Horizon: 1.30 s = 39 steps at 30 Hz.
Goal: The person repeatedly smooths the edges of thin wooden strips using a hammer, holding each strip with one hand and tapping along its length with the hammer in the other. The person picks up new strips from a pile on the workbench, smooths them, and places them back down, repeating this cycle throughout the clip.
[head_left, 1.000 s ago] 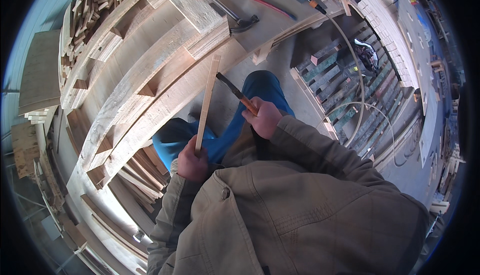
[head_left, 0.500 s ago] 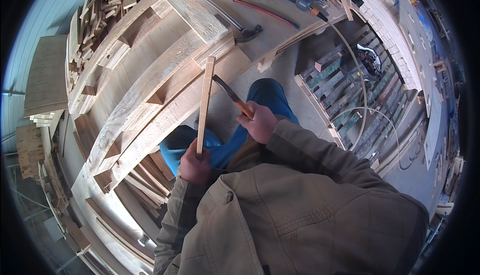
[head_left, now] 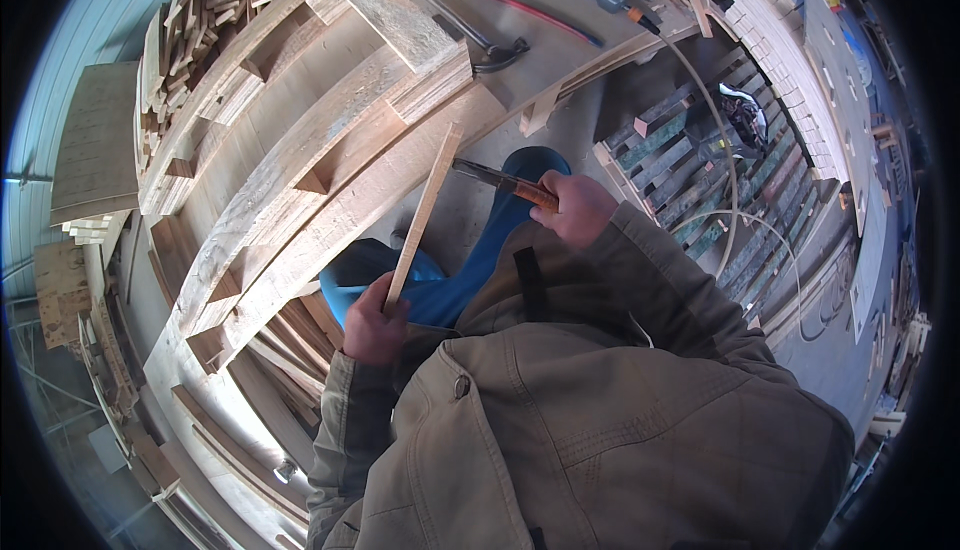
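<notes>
My left hand is closed round the lower end of a slim, pale wooden strip, which slants up to the right over my blue-clad legs. In my closed right hand is an orange-handled tool with a narrow dark blade; its exact kind is hard to tell. The tool's dark end lies close beside the strip's upper part, and I cannot tell whether they touch. To the left stands a long wooden frame of boards with short blocks between them.
A hammer, a red bar and a corded power tool lie on the bench ahead. Offcuts are heaped at the far left. On the right are a slatted pallet, a looping hose and stacked pale timber.
The strip's top has swung to the right, and my left hand has shifted slightly left. My right hand has moved right and up, turning the tool flatter.
</notes>
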Available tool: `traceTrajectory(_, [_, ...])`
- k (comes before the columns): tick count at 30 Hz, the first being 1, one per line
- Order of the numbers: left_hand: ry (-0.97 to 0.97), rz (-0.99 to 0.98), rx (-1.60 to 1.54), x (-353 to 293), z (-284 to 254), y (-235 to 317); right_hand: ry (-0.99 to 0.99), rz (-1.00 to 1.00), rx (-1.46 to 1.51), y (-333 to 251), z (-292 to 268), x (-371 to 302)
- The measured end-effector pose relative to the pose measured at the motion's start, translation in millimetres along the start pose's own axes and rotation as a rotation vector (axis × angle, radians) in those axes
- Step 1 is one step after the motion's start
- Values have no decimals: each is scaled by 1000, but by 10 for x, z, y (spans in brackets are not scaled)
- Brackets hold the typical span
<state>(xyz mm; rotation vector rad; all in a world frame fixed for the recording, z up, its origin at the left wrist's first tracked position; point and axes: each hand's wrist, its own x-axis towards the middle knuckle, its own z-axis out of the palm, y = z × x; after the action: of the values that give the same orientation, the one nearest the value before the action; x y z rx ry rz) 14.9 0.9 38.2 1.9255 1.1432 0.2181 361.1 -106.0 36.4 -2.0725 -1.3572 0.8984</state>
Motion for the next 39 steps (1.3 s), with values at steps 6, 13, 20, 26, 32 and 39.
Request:
traceTrajectory(6, [-56,-16,1,31,122,22,-8,2,258,72,323,-48])
traceTrajectory(13, [-40,-23,15,71,195,143,-190,164,899,32,623,-31])
traceTrajectory(20, [-1,9,121,165,331,256,-147,270,1180,-154,720,31])
traceTrajectory(26, [27,61,127,208,401,338,-86,305,1259,-358,815,29])
traceTrajectory(32, [62,132,154,229,437,351,-56,302,1333,-526,878,72])
traceTrajectory(39, [51,104,192,250,537,302,7,285,1350,-603,914,101])
